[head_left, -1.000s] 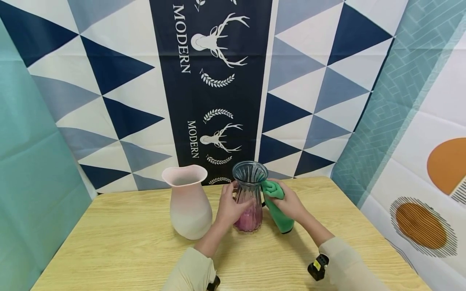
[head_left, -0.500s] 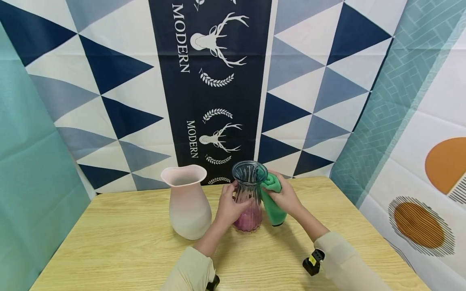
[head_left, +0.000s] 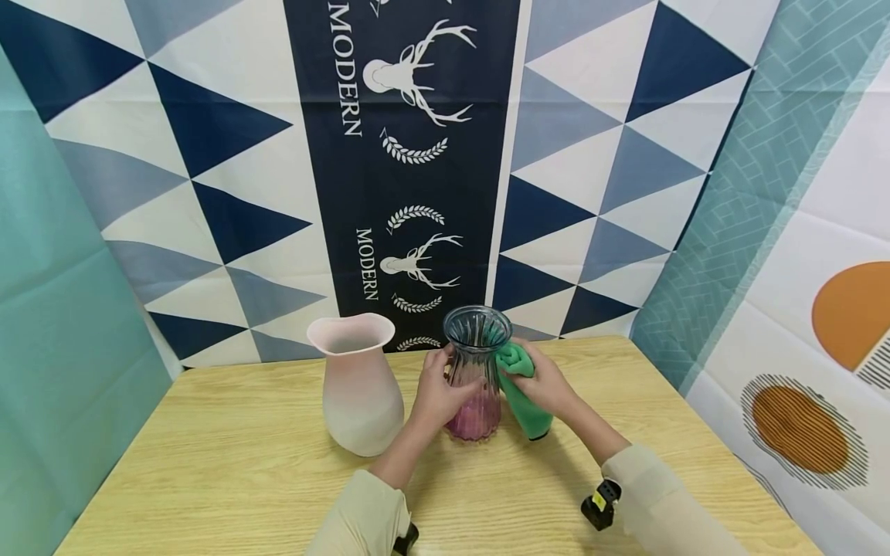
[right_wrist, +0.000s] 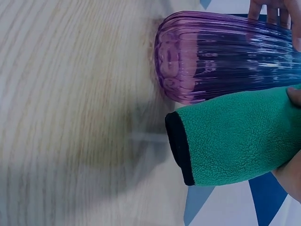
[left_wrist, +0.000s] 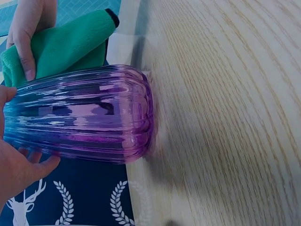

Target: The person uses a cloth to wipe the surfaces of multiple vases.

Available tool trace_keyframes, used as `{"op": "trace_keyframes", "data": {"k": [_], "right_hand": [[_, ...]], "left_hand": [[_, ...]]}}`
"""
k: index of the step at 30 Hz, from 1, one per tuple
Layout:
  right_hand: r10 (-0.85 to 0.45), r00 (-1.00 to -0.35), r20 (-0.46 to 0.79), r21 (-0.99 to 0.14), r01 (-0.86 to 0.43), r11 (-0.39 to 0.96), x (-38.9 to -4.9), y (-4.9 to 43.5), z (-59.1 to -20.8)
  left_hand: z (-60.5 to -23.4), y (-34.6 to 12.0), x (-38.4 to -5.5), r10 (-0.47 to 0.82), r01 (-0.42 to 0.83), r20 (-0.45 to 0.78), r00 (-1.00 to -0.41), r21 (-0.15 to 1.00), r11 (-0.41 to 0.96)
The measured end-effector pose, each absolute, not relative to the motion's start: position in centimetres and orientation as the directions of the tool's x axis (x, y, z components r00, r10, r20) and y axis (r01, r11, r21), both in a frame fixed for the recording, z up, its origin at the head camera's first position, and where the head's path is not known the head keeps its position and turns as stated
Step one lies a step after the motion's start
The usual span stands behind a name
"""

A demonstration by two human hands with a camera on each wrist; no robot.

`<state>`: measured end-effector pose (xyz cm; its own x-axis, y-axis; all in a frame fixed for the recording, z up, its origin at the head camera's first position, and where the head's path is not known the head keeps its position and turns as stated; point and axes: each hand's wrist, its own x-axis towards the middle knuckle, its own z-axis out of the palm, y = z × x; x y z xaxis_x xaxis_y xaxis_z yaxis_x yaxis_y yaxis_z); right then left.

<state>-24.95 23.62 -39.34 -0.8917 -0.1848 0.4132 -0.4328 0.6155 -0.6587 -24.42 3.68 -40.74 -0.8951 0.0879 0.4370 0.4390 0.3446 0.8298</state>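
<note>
A ribbed glass vase (head_left: 476, 409), blue at its flared rim and pink-purple at its base, stands upright on the wooden table (head_left: 229, 479). My left hand (head_left: 436, 395) grips its left side, thumb across the front and fingers reaching behind. On the other side, my right hand (head_left: 549, 382) holds a bunched green cloth (head_left: 526, 405) against the vase near its neck. In the right wrist view the fluffy cloth (right_wrist: 235, 141) hangs down beside the vase (right_wrist: 207, 56), its black-edged end toward the table. The left wrist view shows the purple base (left_wrist: 127, 113) at the tabletop.
A tall white-and-pink vase (head_left: 363, 398) with a wavy rim stands just left of my left forearm. Behind the table rises a patterned backdrop (head_left: 417, 177) with triangles and deer heads. Teal (head_left: 62, 309) and white (head_left: 799, 347) sheets flank the sides.
My right hand shifts slightly leftward and up with the cloth at the vase rim, then comes back down a little along its side. The left hand and the glass vase stay in place.
</note>
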Motion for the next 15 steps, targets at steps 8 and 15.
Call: {"op": "trace_keyframes", "data": {"k": [8,15], "right_hand": [[-0.242,-0.875,0.419,-0.629,-0.472,0.618,-24.7,24.0,-40.2],[-0.275,-0.883,0.380,-0.620,-0.464,0.633,-24.7,24.4,-41.4]], "left_hand": [[-40.8,3.7,-24.4,0.087,0.448,0.446,-0.891,0.830,0.333],[-40.6,3.7,-24.2,0.093,0.439,0.434,-0.896,0.836,0.329]]}}
